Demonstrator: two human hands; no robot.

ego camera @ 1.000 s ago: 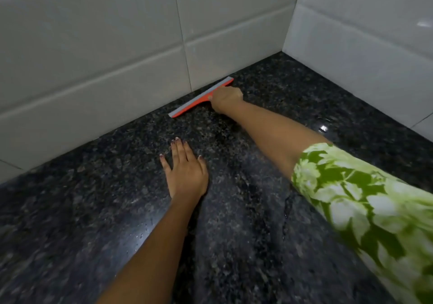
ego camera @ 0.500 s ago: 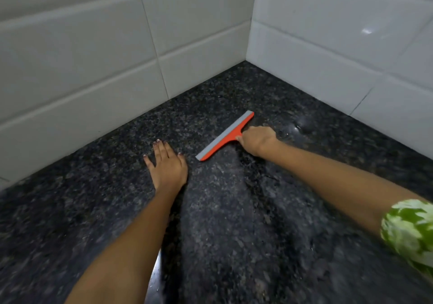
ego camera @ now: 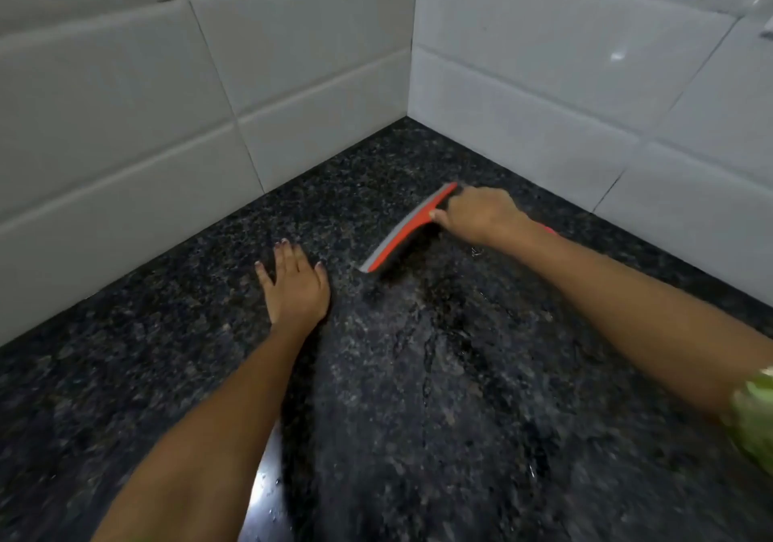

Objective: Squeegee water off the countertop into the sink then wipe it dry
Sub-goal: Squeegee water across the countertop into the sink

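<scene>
Granite, black w/ grey speckles, polished: that's the desk [ego camera: 159,374], filling the lower part of the head view and running back into a corner where 2 walls of large white rectangular tiles [ego camera: 125,94] meet. 1 squeegee [ego camera: 403,230], orange plastic frame w/ a grey rubber blade strip, sits on the stone approx. mid-frame, blade edge down on the surface, lying diagonal from lower left to upper right, its far end pointing toward the corner. 2 hands in view, both bare. Right hand [ego camera: 481,213] is closed in a fist round the squeegee's handle at the upper-right part of the tool; handle itself mostly hidden under the fingers, only a small orange bit shows past the wrist. Left hand [ego camera: 295,286] lies flat, palm down, fingers spread a little, pressed on the desk just left of the squeegee's lower end, not touching it; it grips nothing. Dark polish on the nails. 2 forearms come in from the bottom edge, left one bare, right one w/ a scrap of green-and-white patterned sleeve [ego camera: 753,416] at the far right edge, blurred. Wet sheen on the stone below and beside the blade, w/ dark streaks running toward the viewer; 1 bright reflection patch [ego camera: 263,487] w/ a few droplets near the left forearm. Sink not in frame.
</scene>
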